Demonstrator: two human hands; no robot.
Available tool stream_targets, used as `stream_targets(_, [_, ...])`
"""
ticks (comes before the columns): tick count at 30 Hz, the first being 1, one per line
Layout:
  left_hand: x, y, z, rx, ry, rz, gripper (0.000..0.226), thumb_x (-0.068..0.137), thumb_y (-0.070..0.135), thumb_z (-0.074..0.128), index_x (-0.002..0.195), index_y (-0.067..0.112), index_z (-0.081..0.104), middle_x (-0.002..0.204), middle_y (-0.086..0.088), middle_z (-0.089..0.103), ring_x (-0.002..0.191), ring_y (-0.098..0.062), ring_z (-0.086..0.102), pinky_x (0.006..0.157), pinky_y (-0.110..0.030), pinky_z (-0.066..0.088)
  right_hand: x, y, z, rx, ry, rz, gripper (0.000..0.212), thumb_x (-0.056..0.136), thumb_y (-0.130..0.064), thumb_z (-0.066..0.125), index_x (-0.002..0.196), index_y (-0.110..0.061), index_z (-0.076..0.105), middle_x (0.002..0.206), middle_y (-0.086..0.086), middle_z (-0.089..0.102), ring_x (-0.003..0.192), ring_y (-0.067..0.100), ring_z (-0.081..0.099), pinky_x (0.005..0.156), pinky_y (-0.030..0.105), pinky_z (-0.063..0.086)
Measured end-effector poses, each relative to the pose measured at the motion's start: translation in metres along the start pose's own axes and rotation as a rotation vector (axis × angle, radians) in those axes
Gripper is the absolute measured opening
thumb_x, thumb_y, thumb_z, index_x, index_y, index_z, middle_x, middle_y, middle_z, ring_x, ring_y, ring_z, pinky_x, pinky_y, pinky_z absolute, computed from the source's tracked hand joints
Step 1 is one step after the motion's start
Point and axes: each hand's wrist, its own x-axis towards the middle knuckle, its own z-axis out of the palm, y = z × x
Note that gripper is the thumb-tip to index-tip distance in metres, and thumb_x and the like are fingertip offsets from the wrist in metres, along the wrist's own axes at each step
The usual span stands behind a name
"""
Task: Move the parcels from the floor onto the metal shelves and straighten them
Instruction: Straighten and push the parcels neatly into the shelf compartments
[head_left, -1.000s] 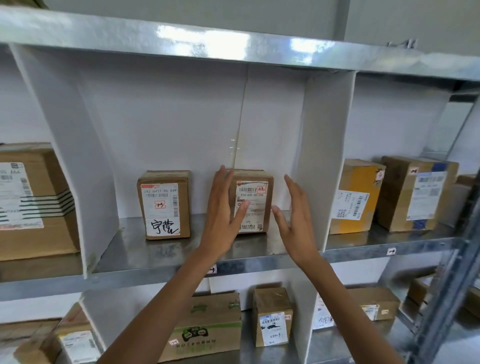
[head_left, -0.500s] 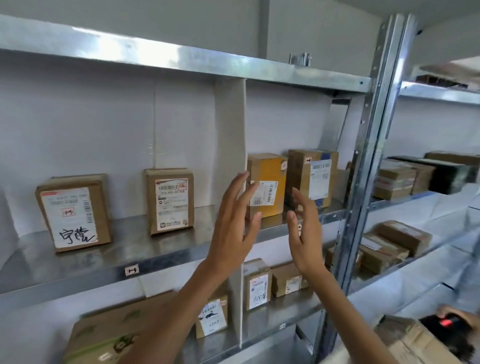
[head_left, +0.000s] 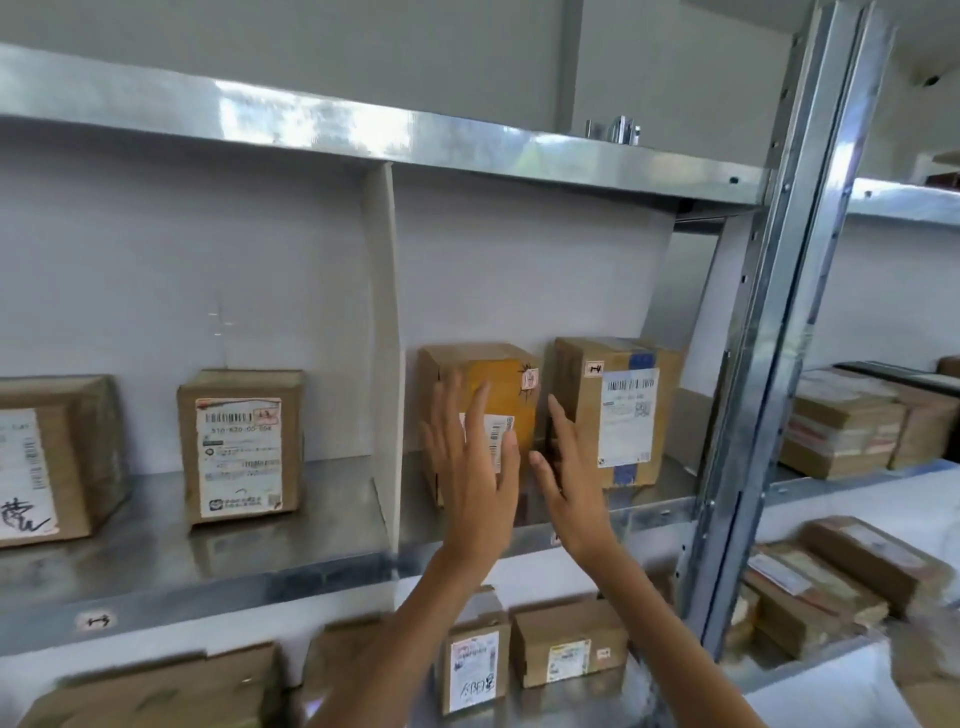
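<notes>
My left hand (head_left: 470, 470) and right hand (head_left: 574, 491), fingers straight, holding nothing, are raised before the yellow box (head_left: 501, 382) on the shelf (head_left: 311, 525).

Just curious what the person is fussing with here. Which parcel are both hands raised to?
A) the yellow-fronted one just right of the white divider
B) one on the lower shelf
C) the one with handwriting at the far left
A: the left hand, fingers straight, covers part of the label on the yellow-fronted parcel, and the right hand is at its right edge, just right of the white divider.
</notes>
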Motion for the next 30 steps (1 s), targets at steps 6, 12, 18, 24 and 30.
stream_targets(6, [0.003,-0.03,0.022,0.027,0.058,-0.155,0.061,0.099,0.06,0.029,0.152,0.029,0.024,0.162,0.004,0.01,0.149,-0.016,0.014,0.114,-0.049,0.035,0.016,0.025,0.015,0.042,-0.164,0.02,0.066,0.099,-0.042,0.039,0.153,-0.038,0.0,0.156,-0.003,0.02,0.139,0.013,0.03,0.115,0.035,0.031])
stream_targets(12, [0.01,-0.038,0.023,-0.059,0.07,-0.172,0.052,0.1,0.042,0.039,0.148,0.023,0.031,0.159,0.001,0.017,0.145,-0.012,0.024,0.108,-0.028,0.042,0.023,0.038,0.021,0.074,-0.253,-0.021,0.075,0.099,-0.009,0.05,0.15,-0.039,0.004,0.149,-0.007,0.024,0.129,-0.007,0.033,0.102,0.002,0.031])
stream_targets(18, [0.015,-0.046,0.024,-0.088,0.102,-0.21,0.052,0.098,0.043,0.04,0.146,0.025,0.031,0.155,0.001,0.024,0.141,-0.015,0.032,0.108,-0.038,0.046,0.032,0.047,0.025,0.13,-0.341,-0.025,0.075,0.097,-0.002,0.05,0.152,-0.033,0.008,0.149,-0.014,0.017,0.129,-0.022,0.017,0.097,-0.006,0.022])
stream_targets(24, [0.018,-0.063,0.024,-0.065,0.09,-0.22,0.052,0.098,0.045,0.041,0.146,0.028,0.028,0.156,0.001,0.024,0.144,-0.017,0.029,0.108,-0.047,0.044,0.032,0.047,0.024,0.144,-0.387,-0.033,0.075,0.098,-0.004,0.05,0.154,-0.029,0.007,0.158,-0.007,0.015,0.141,0.0,0.018,0.103,-0.002,0.019])
stream_targets(30, [0.012,-0.038,0.022,-0.038,0.143,-0.044,0.048,0.101,0.029,0.045,0.146,0.021,0.032,0.162,-0.001,0.014,0.151,-0.017,0.01,0.118,-0.052,0.029,0.021,0.032,-0.002,0.018,-0.191,-0.13,0.054,0.103,-0.027,0.041,0.149,-0.04,0.014,0.158,-0.011,0.019,0.143,0.001,0.018,0.108,0.005,0.013])
